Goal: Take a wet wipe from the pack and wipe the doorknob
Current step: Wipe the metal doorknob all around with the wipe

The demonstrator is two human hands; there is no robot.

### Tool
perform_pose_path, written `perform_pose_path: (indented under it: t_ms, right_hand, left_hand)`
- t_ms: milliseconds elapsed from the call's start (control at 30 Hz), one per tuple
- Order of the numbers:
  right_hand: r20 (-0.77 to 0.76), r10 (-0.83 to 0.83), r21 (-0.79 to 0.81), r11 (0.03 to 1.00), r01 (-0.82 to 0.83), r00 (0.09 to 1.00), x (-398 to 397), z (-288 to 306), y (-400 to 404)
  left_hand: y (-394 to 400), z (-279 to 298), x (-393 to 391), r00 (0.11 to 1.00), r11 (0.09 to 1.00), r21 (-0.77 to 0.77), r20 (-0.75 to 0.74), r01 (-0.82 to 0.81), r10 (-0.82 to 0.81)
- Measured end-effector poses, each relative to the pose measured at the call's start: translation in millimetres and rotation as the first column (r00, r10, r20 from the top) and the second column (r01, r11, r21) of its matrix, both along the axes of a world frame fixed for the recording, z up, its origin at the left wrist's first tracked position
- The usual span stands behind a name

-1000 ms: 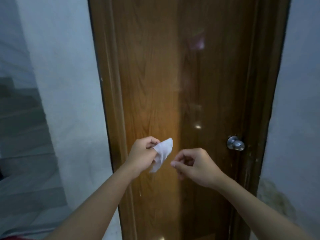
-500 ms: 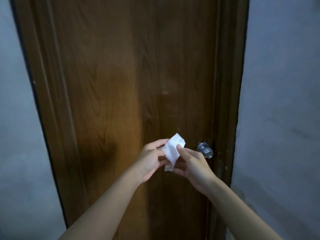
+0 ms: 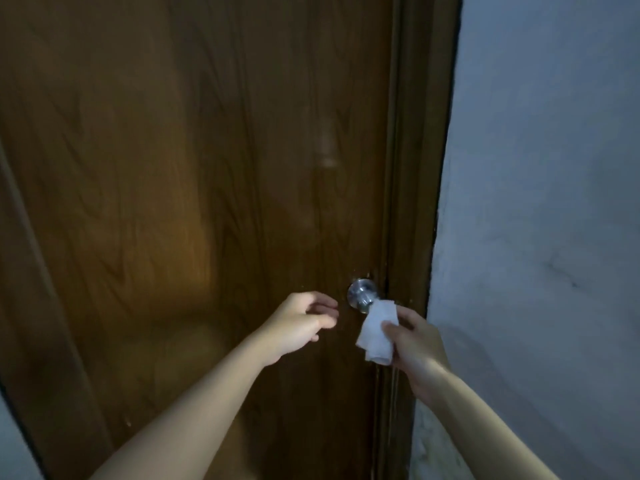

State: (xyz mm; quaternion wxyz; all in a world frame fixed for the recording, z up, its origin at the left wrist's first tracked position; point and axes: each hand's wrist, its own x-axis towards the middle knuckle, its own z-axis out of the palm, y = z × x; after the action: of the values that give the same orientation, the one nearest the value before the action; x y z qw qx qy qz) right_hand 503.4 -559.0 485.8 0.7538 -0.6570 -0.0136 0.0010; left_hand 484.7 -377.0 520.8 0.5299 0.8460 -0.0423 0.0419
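Observation:
A round silver doorknob [image 3: 361, 298] sits at the right edge of a brown wooden door [image 3: 194, 188]. My right hand [image 3: 414, 337] pinches a folded white wet wipe [image 3: 377, 330], whose top edge touches the knob's lower right side. My left hand [image 3: 304, 322] hovers just left of the knob with fingers loosely curled and nothing in it. The wipe pack is not in view.
The dark wooden door frame [image 3: 415, 168] runs down right beside the knob. A pale plastered wall [image 3: 540, 202] fills the right side. A sliver of wall [image 3: 14, 441] shows at the lower left.
The wipe passed from my left hand to my right hand. The right hand carried it over to the doorknob, and the left hand let go. The view moved closer to the door.

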Motion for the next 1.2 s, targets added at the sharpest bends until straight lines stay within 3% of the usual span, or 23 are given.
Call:
perform_pose_path:
  t_ms: [200,367,633,767,833,1033,1200]
  right_hand:
    - [0.007,-0.122,-0.119,0.985,0.122,0.992,46.5,-16.8,-28.4]
    - [0.187,-0.129,-0.309,0.933,0.184,0.974,85.9,-21.9,-30.0]
    - [0.37,0.154,-0.584,0.805,0.1,0.916,130.2,-19.7,-4.1]
    - [0.362,0.33,-0.679,0.734,0.004,0.872,141.4,-27.9,8.2]
    - [0.381,0.304,-0.683,0.729,0.045,0.873,141.3,-42.6,11.1]
    - [0.393,-0.044,-0.5,0.828,0.253,0.919,133.7,-75.3,8.5]
    - [0.423,0.159,-0.6,0.787,0.144,0.892,144.2,-63.5,10.0]
  left_hand:
    - [-12.2,-22.9,55.9,0.992,0.976,0.18,0.063,-0.12,0.111]
    - [-20.5,-38.8,96.7,0.98,0.932,0.325,0.167,-0.16,0.11]
    - [-33.5,-45.2,146.9,0.961,0.847,0.498,0.271,-0.187,0.053]
    - [-37.7,-51.8,159.8,0.959,0.804,0.572,0.284,-0.161,-0.01]
    - [-40.4,-56.3,164.9,0.954,0.798,0.579,0.3,-0.166,-0.019]
    - [-40.1,-62.6,174.8,0.936,0.811,0.549,0.352,-0.204,-0.003]
    - [-33.8,-67.6,174.4,0.928,0.826,0.533,0.37,-0.185,-0.031]
